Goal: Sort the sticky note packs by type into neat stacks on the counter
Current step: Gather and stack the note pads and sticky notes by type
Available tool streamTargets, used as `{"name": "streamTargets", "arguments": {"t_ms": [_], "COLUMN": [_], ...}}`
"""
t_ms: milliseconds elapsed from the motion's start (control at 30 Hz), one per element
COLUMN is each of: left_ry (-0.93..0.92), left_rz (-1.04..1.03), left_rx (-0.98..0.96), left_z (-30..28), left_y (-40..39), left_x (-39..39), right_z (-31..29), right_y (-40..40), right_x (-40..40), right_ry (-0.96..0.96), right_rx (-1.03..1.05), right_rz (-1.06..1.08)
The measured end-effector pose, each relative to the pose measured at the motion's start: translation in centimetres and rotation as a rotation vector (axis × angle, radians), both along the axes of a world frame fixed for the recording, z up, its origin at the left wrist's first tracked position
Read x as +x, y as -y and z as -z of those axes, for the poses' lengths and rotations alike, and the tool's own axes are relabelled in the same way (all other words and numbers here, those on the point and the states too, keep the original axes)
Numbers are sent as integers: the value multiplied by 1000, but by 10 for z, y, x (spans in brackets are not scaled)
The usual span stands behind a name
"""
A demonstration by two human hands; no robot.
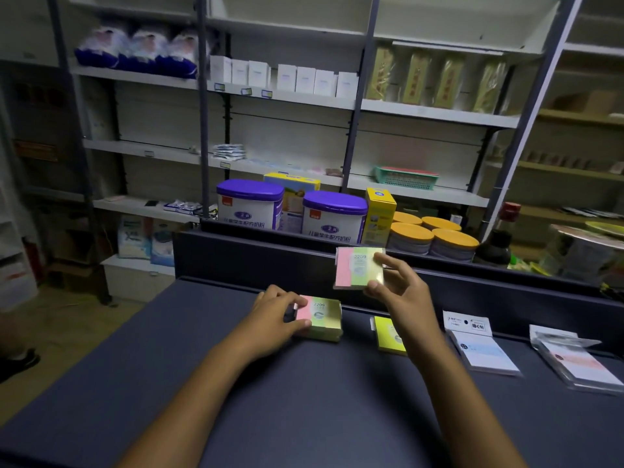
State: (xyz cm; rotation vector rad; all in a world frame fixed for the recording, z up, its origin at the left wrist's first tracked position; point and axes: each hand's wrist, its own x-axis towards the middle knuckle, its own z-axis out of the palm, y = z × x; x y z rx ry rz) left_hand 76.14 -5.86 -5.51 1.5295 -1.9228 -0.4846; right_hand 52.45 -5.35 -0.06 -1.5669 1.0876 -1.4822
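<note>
Looking down through the head camera, we are seeing our right hand (401, 292) holding a pink, green and yellow striped sticky note pack marked 2209 (359, 267) up in the air above the dark blue table (236, 383), its fingers (393, 261) and thumb clamped on the pack's right edge. Our left hand (277, 312) is resting on a stack of the same striped packs (320, 319) that is lying on the table, its fingers curled over the stack's left end and pinching it. A plain yellow sticky note pack (388, 336) is lying on the table just right of the stack, partly hidden behind our right wrist. Farther right, a wrapped pale blue and white pack with a white header card (479, 349) and a wrapped pink and white pack (577, 363) are lying apart from each other. Behind the table's raised back edge, two purple-lidded white tins (334, 214) and several orange-lidded tubs (435, 234) are standing before white shelves (435, 113).
</note>
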Motion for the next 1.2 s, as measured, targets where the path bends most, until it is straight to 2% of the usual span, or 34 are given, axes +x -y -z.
{"name": "streamTargets", "arguments": {"t_ms": [133, 233, 300, 500, 933, 1067, 1200], "left_ry": [-14, 289, 375, 385, 336, 316, 271], "left_rz": [-31, -228, -300, -331, -310, -292, -254], "left_rx": [-137, -297, -344, -349, -311, -301, -275], "left_z": [-21, -34, -33, -25, -22, -21, -24], "left_y": [11, 18, 20, 18, 12, 11, 6], "left_x": [9, 19, 25, 34, 33, 32, 27], "right_z": [5, 8, 9, 21, 42, 45, 42], "right_y": [1, 1, 1, 0, -2, -1, -7], "right_x": [0, 1, 4, 22, 27, 24, 21], "right_ry": [-33, -79, -108, -234, -766, -804, -760], "right_rx": [9, 21, 14, 27, -56, -32, -27], "right_rz": [5, 15, 10, -45, 85, 83, 60]}}
